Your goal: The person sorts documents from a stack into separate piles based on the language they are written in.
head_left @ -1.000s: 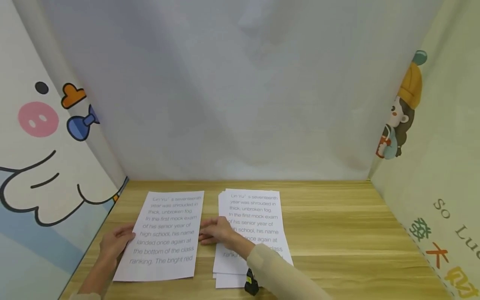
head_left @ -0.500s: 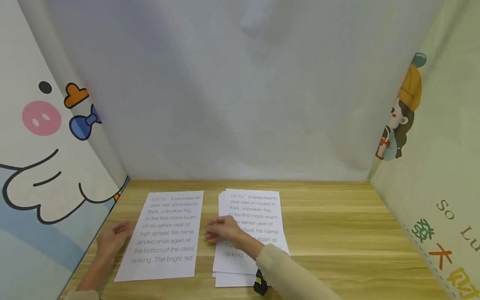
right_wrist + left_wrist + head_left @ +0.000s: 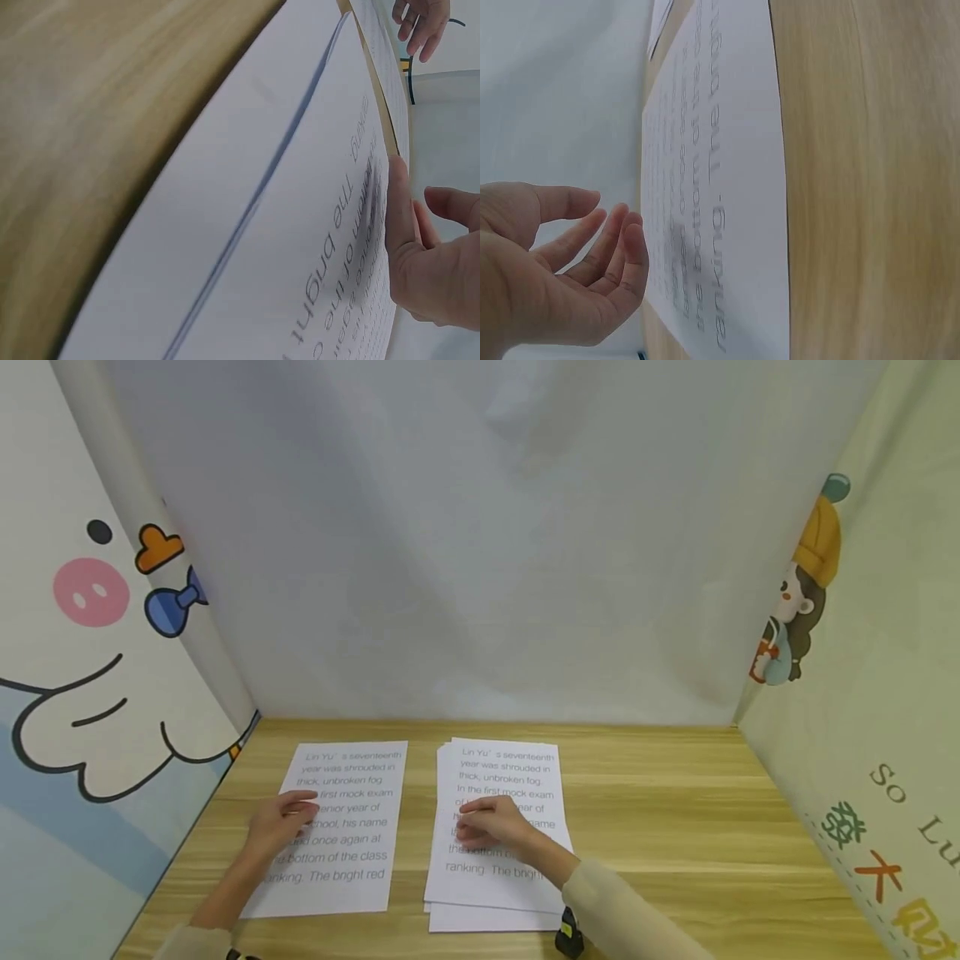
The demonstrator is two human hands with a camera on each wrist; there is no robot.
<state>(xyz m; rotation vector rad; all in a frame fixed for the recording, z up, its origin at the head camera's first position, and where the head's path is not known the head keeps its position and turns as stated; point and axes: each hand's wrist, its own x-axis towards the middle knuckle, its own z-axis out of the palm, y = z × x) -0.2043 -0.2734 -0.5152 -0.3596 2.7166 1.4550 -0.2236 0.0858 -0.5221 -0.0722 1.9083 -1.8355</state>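
A printed sheet of paper (image 3: 345, 827) lies flat at the left of the table. My left hand (image 3: 277, 827) hovers over its left side, fingers loosely bent, thumb apart from them, with nothing between; the left wrist view shows the same hand (image 3: 585, 262) above the print. To the right is a stack of printed sheets (image 3: 502, 893), slightly misaligned, with lower sheets showing past the top one's near edge. My right hand (image 3: 498, 827) is over the stack's left part, fingers relaxed and holding nothing. In the right wrist view that hand (image 3: 435, 255) stands close over the print.
The wooden table (image 3: 660, 827) runs back to a pale grey wall covering (image 3: 465, 543). Cartoon-printed panels stand on the left (image 3: 90, 593) and right (image 3: 862, 693). A strip of bare wood separates the sheet from the stack.
My left hand has left the sheet's left edge and moved right, over the sheet. My right hand has drawn away from the sheet's right edge, moving right over the stack.
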